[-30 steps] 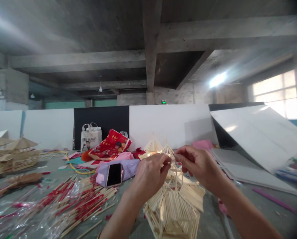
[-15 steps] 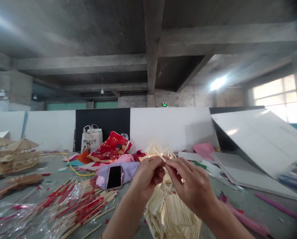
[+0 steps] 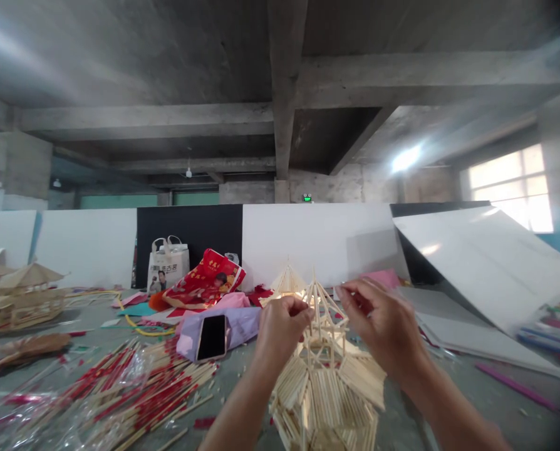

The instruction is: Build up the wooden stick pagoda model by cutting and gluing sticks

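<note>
A pagoda model of pale bamboo sticks (image 3: 327, 391) stands on the grey table right in front of me. My left hand (image 3: 282, 329) is closed on the left side of its open spire frame (image 3: 316, 307), just below the tip. My right hand (image 3: 383, 329) hovers to the right of the spire, a little apart from it. Its thumb and forefinger are pinched together, and I see nothing between them. A second stick roof (image 3: 287, 282) stands behind the model.
A phone (image 3: 213, 337) lies on a purple pouch at the left. Loose chopsticks in red wrappers and plastic film (image 3: 129, 391) cover the near left. A red bag (image 3: 209, 282), a white tote (image 3: 167, 266), finished stick models (image 3: 21, 294) and leaning white boards (image 3: 487, 269) ring the table.
My right hand has drawn away from the spire tip to the right, uncovering the model's top. My left hand stays at the spire. The view shifted slightly.
</note>
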Available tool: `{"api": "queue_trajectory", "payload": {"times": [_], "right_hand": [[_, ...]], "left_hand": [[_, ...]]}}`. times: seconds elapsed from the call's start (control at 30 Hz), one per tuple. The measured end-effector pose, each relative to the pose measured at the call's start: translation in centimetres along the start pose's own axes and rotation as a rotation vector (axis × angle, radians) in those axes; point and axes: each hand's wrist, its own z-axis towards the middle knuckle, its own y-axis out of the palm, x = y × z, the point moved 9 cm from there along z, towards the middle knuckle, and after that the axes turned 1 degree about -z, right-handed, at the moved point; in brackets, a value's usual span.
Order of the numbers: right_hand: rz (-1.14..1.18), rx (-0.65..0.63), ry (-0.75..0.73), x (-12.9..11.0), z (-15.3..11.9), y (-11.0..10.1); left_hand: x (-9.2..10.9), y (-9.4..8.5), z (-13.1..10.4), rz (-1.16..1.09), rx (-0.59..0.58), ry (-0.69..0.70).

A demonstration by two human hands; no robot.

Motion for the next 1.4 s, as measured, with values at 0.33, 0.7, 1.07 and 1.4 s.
{"api": "queue_trajectory", "payload": {"times": [0.33,0.7,1.07,1.4], "right_hand": [[-0.042,-0.291,0.004,0.6,-0.5,3.8],[-0.070,-0.488,-0.110,-0.7,-2.3,5.7],[-0.190,-0.439,-0.127,-0.6,-3.1,7.8],[-0.180,-0.429,-0.131,-0.4,-3.1,7.7]], "left_hand": [[1.2,0.2,-0.5,0.379,0.060,0.052],[0.4,0.4,-0.3,0.442,0.110,0.060],[0.6,0.5,-0.5,0.500,0.144,0.099],[0.2,0.6,-0.5,0.480,0.149,0.087]]}}
